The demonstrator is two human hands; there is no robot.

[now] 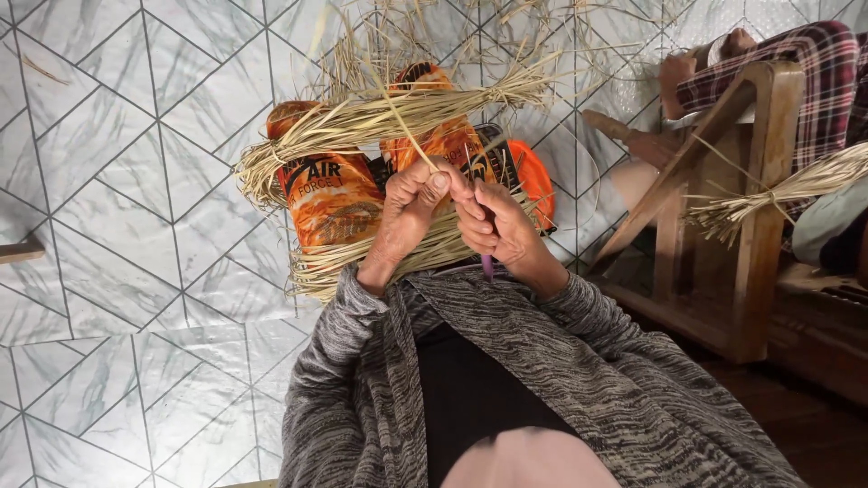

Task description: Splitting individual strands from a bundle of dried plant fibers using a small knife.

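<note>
Both hands (457,212) pinch straw strands (398,117) — together.

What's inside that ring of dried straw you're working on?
Inside the straw ring lie orange printed packets, showing between its top and bottom bundles. The left hand and right hand cover the middle; what lies beneath the packets is hidden.

Both hands met over a straw bundle (389,117) on orange bags (330,199). The left hand (411,203) pinched a straw strand; the right hand (493,226) gripped a purple tool (487,266). A wooden chair (759,208) stood nearby.
</note>
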